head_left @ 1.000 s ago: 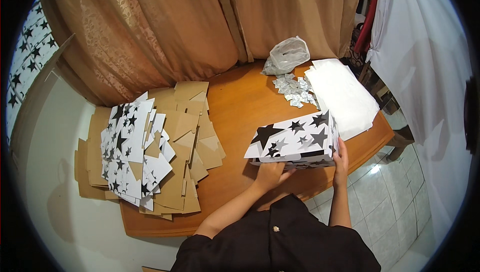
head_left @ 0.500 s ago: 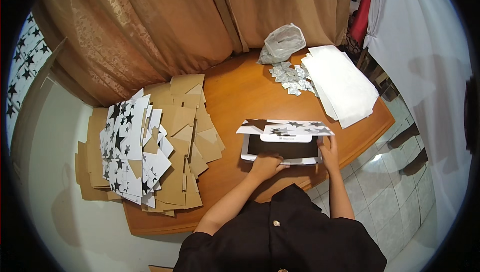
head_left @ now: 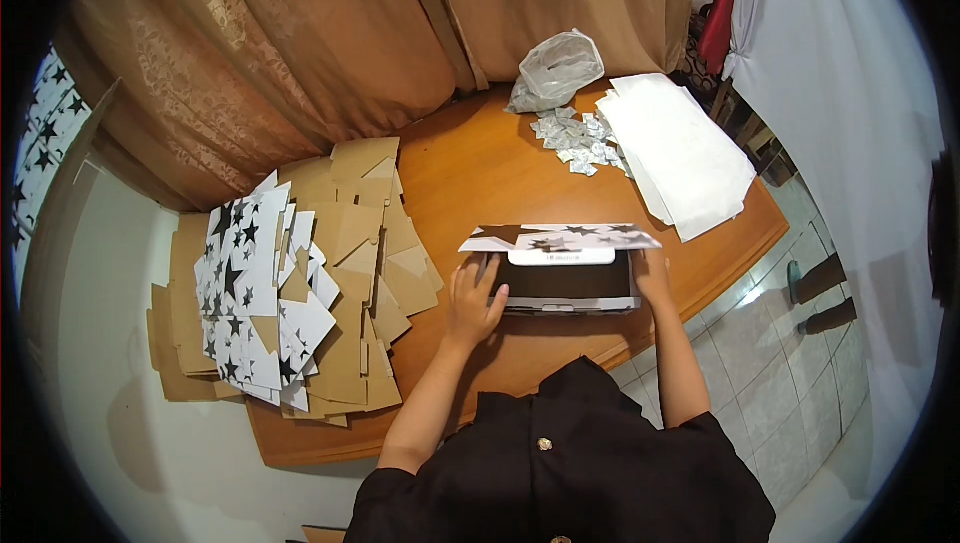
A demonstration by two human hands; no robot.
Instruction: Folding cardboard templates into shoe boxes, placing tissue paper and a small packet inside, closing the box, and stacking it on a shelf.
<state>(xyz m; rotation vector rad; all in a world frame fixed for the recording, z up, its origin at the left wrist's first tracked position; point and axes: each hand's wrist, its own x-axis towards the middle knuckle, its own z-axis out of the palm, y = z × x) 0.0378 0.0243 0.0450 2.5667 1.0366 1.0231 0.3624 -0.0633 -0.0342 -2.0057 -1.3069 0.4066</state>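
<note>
A cardboard box [head_left: 578, 305] with a dark inside stands at the near edge of the table. Its lid [head_left: 562, 237], white with black stars, is partly raised over the opening, and a white tuck flap hangs from the lid's front. At the box's left end is my left hand [head_left: 474, 301], fingers spread and thumb apart, close against the side. My right hand [head_left: 652, 278] holds the right end near the lid's corner; some of its fingers are hidden behind the lid and wall.
Left on the table lies a heap of flat brown cardboard blanks [head_left: 350, 233], with star-printed blanks [head_left: 240, 288] on top. Farther back are small silvery packets [head_left: 580, 138], a clear plastic bag [head_left: 560, 68] and white sheets [head_left: 680, 148]. Curtains [head_left: 300, 43] hang behind.
My left hand has moved from the box's front wall to its left end, and its fingers have spread. My right hand stays at the right end. The lid sits slightly lower over the opening.
</note>
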